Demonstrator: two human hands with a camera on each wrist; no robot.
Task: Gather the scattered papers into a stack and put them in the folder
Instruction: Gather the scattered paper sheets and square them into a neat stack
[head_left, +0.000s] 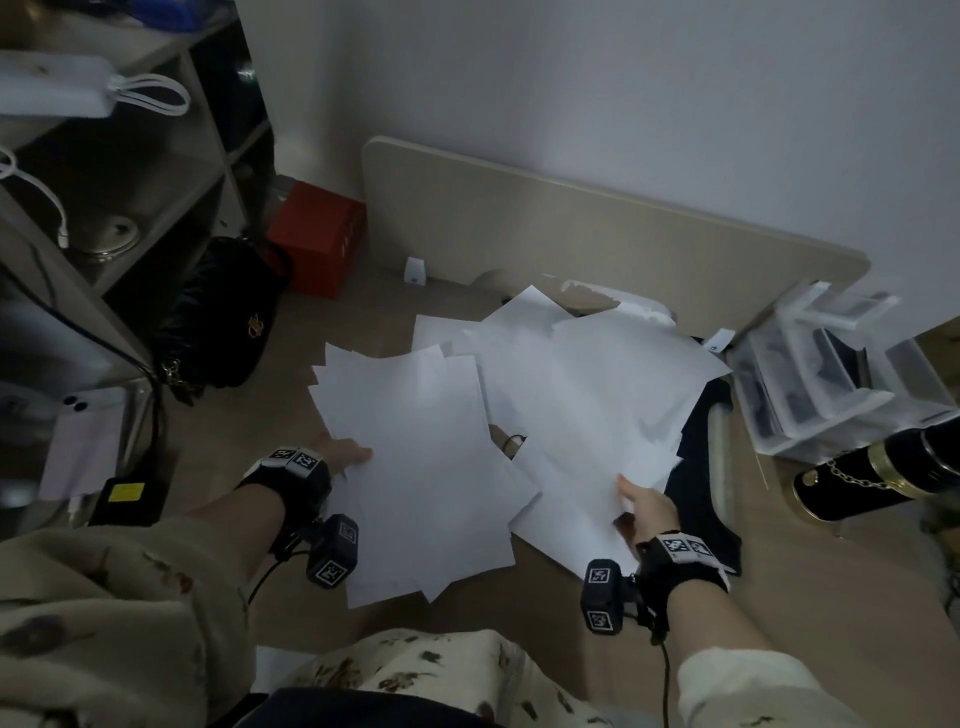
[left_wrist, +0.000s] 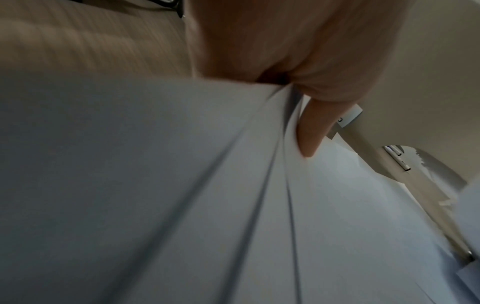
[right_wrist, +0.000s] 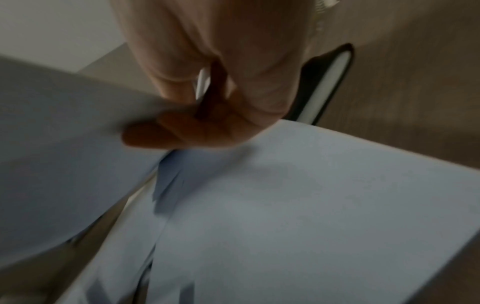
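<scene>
Several white papers lie in two loose overlapping piles on the wooden floor: a left pile (head_left: 415, 457) and a right pile (head_left: 592, 395). My left hand (head_left: 347, 453) grips the left pile's left edge. The left wrist view shows its thumb (left_wrist: 311, 131) on top of fanned sheets (left_wrist: 233, 205), with the fingers hidden below. My right hand (head_left: 632, 493) holds the near edge of the right pile, thumb on top. In the blurred right wrist view its fingers (right_wrist: 166, 133) lie under a raised sheet (right_wrist: 64, 154). A dark folder (head_left: 698, 467) lies partly under the right pile.
A shelf unit (head_left: 130, 208), a black handbag (head_left: 223, 317) and a red box (head_left: 317, 236) stand at the left. A beige board (head_left: 519, 228) leans on the back wall. Clear plastic drawers (head_left: 821, 379) and a black cylinder with a gold chain (head_left: 872, 483) sit at the right.
</scene>
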